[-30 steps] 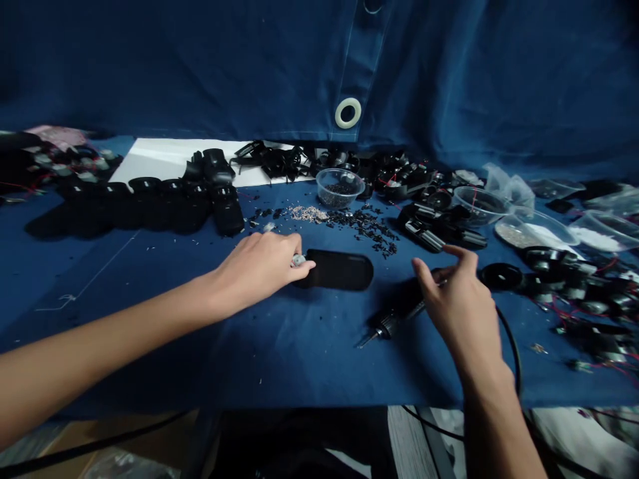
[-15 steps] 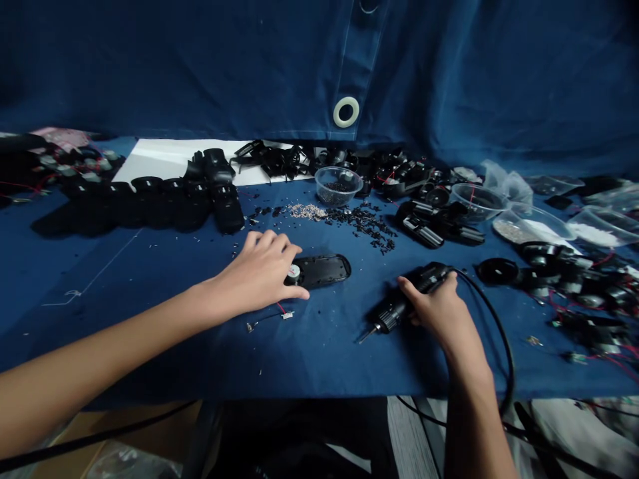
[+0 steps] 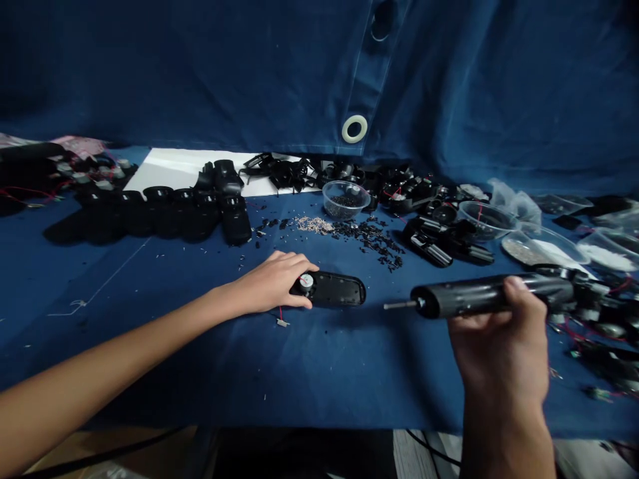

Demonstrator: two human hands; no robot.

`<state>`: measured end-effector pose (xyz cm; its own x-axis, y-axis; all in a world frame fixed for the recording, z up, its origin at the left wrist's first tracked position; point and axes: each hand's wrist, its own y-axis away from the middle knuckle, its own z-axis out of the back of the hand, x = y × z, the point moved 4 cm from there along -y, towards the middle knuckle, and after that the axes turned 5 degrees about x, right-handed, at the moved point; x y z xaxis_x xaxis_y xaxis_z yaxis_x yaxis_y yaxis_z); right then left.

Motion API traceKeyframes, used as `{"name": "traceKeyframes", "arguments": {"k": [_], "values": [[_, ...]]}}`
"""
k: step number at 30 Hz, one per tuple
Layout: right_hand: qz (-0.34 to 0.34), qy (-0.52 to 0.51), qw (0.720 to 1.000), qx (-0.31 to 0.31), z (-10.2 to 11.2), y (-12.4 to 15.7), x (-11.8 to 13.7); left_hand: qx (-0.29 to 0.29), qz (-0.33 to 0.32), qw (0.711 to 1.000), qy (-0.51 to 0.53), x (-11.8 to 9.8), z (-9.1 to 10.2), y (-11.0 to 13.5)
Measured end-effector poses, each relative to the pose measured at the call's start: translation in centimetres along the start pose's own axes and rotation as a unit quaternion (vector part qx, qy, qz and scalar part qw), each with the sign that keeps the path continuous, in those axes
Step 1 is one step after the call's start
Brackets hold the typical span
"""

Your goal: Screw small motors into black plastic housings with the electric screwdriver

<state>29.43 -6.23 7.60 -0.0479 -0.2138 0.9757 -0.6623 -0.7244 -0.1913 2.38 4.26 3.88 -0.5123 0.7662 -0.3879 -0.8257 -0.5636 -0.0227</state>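
Note:
My left hand [image 3: 274, 283] is closed around the near end of a long black plastic housing [image 3: 340, 289] lying on the blue cloth. A small round silver motor [image 3: 306, 282] sits in that end, beside my fingertips. From under the hand a red wire runs to a small white connector [image 3: 283, 323]. My right hand [image 3: 504, 342] grips a black electric screwdriver [image 3: 466, 297], raised above the cloth and slightly blurred. Its metal bit points left toward the housing, apart from it.
A clear bowl of dark screws [image 3: 345, 201] stands behind loose black pieces [image 3: 372, 239] and a pile of small pale screws [image 3: 313, 225]. Black housings [image 3: 150, 213] line up at back left. Motors with red wires, open housings [image 3: 426, 241] and clear tubs [image 3: 484, 219] crowd the right.
The screwdriver has been lifted off the cloth and turned level, its bit now pointing left. My left hand has closed in on the housing's motor end. The camera view has shifted slightly.

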Motion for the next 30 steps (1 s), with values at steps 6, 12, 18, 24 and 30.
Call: {"name": "traceKeyframes", "arguments": {"k": [6, 12, 18, 24, 30], "values": [[-0.042, -0.318, 0.947, 0.027, -5.8, -1.7, 2.2, -0.003, -0.059, 0.997, -0.051, -0.5, 3.5, -2.1], [-0.016, -0.338, 0.941, -0.012, -7.8, -2.7, 0.6, -0.080, 0.014, 0.994, -0.077, 4.1, 8.9, -14.1], [-0.022, -0.319, 0.947, -0.038, -7.1, -3.2, -1.1, 0.079, 0.067, 0.992, -0.066, 8.5, 6.8, -24.7], [-0.019, -0.307, 0.951, -0.035, -6.8, -3.6, -1.6, 0.113, 0.087, 0.988, -0.066, 9.1, 5.5, -26.6], [-0.025, -0.293, 0.955, -0.032, -6.8, -3.6, -2.0, 0.065, 0.040, 0.997, -0.026, 9.6, 5.4, -26.3]]}}
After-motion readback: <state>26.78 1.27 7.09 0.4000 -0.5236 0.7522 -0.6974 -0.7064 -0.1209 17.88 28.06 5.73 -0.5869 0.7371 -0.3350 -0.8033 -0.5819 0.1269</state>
